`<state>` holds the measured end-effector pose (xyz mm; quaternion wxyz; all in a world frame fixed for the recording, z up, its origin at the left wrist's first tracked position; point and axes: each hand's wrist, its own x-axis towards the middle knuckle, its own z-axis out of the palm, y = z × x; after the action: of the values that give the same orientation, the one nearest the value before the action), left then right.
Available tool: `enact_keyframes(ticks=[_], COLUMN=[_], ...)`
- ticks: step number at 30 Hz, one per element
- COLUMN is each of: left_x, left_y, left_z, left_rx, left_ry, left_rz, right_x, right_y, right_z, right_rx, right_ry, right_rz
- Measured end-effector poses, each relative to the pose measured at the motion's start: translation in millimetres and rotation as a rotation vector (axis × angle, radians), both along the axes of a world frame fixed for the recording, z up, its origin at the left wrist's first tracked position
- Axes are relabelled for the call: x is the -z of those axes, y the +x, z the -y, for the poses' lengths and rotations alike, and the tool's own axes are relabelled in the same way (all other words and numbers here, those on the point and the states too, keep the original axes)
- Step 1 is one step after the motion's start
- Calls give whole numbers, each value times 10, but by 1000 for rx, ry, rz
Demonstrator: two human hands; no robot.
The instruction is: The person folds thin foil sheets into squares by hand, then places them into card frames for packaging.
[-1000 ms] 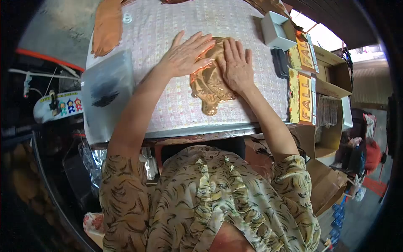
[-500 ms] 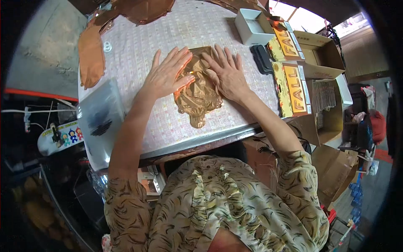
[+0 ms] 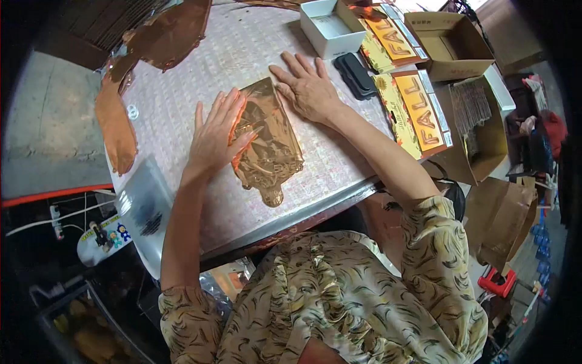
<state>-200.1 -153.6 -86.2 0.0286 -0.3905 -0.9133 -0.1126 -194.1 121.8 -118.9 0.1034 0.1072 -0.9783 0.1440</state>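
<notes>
A folded copper-coloured foil balloon lies on the patterned tablecloth, its rounded tab pointing towards me. My left hand rests flat along the balloon's left side, fingers stretched out and the thumb across the foil; an orange glow from the foil shows along this hand's edge. Just beyond the balloon's upper right edge, my right hand is spread on the cloth with nothing in it. Creases show across the foil, mostly near the tab.
Larger copper foil pieces lie at the far left. A white box, a black case and packs marked FALL line the right side. Clear plastic bags sit at the left edge. Cardboard boxes stand beyond the table's right side.
My right hand has slid off the foil onto the cloth at its upper right. The balloon looks flatter and smoother. The whole view has turned a little.
</notes>
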Motion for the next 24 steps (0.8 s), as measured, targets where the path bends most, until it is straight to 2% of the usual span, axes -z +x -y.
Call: enact_keyframes(ticks=[2,6,12,14,20,24], left_x=[8,0,3,24,25,9], left_y=[-13,-16,-13,-21,-19,-7], left_z=[8,-3,-4,9,14,7], left_rx=[-14,-8,-16,-5,-4,-19], left_ry=[-13,-25,-44,-31,-8,7], left_rz=[19,19,16,9,10,19], right_x=[-83,-136,-166,-189,-170,-156], right_y=[31,184,218,198,107,124], right_z=[-64,-166,-138,-115,-64,-1], right_rx=[-74,-151,-176,-172,-153,-114], right_ry=[-163,-175,-157,-51,51,39], right_rz=[27,72,40,13,-9,-15])
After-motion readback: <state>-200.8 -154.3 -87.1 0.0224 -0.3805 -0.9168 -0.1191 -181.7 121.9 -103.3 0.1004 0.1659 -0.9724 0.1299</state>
